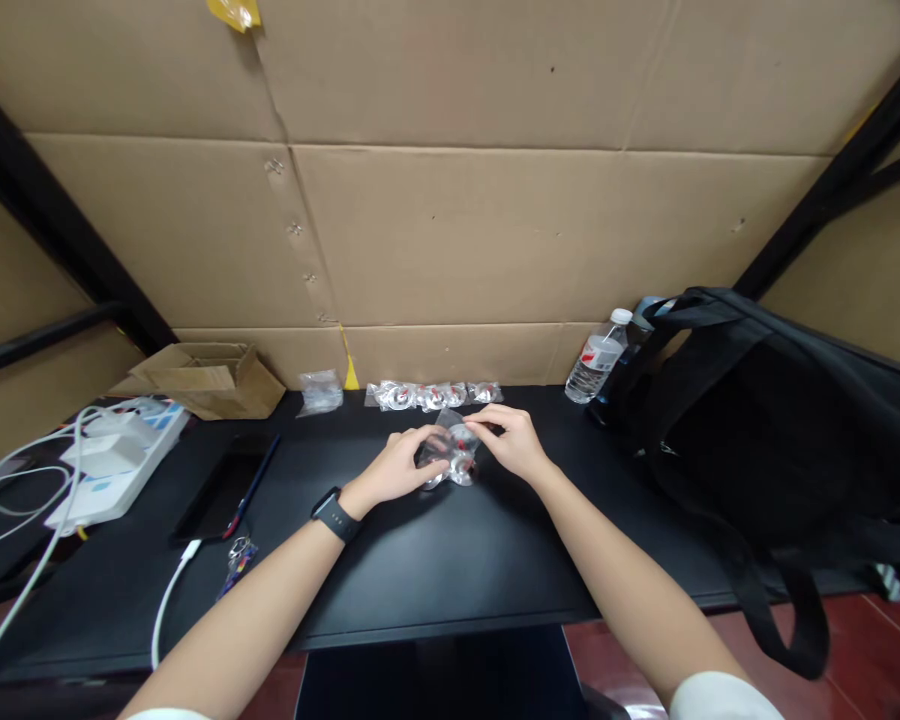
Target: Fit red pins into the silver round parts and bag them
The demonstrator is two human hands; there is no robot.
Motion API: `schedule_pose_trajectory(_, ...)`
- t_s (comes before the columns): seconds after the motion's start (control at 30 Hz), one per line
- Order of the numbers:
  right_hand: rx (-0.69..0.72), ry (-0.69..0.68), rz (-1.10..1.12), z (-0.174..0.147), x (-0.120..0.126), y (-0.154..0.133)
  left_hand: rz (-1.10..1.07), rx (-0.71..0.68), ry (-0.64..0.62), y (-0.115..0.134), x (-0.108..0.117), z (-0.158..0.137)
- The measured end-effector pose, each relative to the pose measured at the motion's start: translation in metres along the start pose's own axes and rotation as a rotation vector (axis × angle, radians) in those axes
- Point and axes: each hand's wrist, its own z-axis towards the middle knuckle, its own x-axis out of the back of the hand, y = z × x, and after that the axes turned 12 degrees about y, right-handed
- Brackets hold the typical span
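Note:
A small clear plastic bag (450,422) is between my two hands over the middle of the black tabletop. It has a round silvery item with red marks in it. My left hand (397,465) grips the bag from its left side, fingers and thumb closed around it. At the bag's upper right edge, my right hand (514,442) pinches the plastic between thumb and fingers. Just below the held bag, partly hidden by my left thumb, are more bagged shiny round pieces (461,470). I cannot tell whether those are held or lie on the table.
Behind my hands, several similar bagged pieces (429,396) form a row, with folded clear bags (320,391) to their left. A cardboard box (259,385), phone (229,485) and white power strip (112,475) stand left. A water bottle (596,362) and black backpack (780,440) are right.

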Motion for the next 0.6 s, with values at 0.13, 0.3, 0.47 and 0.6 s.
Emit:
schedule_pose_trajectory(0.13,-0.057,-0.066,0.05,-0.002,-0.003,0.002,0.005,0.015,0.045,0.002,-0.003,0.0)
schedule_pose_trajectory(0.3,-0.151,-0.028,0.156,-0.005,-0.014,0.004,-0.127,0.071,0.136,0.002,-0.008,0.001)
schedule_pose_trajectory(0.47,-0.206,0.064,0.18,-0.007,-0.019,0.0,-0.163,0.086,0.215,0.004,-0.008,0.002)
schedule_pose_trajectory(0.6,-0.246,-0.07,0.128,-0.007,-0.016,0.001,-0.229,0.136,0.262,0.004,-0.005,0.003)
